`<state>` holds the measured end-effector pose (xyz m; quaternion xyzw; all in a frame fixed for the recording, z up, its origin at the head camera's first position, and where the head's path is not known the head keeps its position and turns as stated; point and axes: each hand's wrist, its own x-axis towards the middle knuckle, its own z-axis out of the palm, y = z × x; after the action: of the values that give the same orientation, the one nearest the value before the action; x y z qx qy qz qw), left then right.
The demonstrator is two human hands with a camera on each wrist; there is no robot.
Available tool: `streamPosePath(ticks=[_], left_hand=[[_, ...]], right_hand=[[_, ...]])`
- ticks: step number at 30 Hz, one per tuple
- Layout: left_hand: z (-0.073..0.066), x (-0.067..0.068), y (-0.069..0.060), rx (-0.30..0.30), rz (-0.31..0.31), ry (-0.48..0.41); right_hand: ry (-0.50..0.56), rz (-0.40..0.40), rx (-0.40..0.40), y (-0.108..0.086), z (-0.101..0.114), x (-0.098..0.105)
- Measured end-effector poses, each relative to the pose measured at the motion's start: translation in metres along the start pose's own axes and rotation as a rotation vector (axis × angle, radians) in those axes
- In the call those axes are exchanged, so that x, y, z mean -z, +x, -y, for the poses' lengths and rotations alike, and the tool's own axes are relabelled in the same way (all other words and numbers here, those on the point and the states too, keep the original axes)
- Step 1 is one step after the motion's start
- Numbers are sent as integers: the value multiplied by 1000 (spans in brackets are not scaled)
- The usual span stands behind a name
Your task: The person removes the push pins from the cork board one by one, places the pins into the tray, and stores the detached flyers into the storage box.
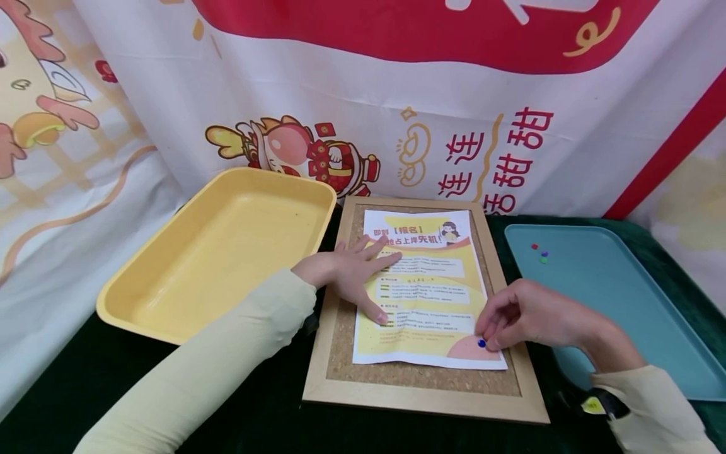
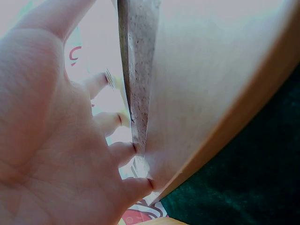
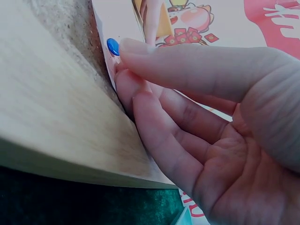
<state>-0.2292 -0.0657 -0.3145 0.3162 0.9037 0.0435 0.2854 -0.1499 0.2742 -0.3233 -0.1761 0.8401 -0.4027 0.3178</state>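
A printed yellow and white sheet lies on a cork board with a wooden frame. Fingers spread, my left hand rests on the sheet's left side; the left wrist view shows its palm beside the frame. At the sheet's lower right corner is a small blue pin, at the thumb and index fingertips of my right hand. In the right wrist view the blue pin head shows at the thumb tip of the curled right hand; its point is hidden.
A yellow tray stands left of the board. To the right lies a blue-green tray with several tiny coloured pins near its upper left corner. Dark green cloth covers the table, and a printed white curtain hangs behind.
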Motion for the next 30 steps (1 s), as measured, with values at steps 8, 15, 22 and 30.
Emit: streamPosePath(ticks=[8,15,22,30], left_hand=[[2,-1,1,-5,1,-9],[2,-1,2,-4,1,-9],[2,0,2,-4,-1,-12],[1,-1,1,4,6,-15]], right_hand=[[-6,-5,-6,1,1,-2],[-14,-5,-14,1,2,-2],[-17,3,-31,2,1,-1],[-17,12,-30,2,1,-2]])
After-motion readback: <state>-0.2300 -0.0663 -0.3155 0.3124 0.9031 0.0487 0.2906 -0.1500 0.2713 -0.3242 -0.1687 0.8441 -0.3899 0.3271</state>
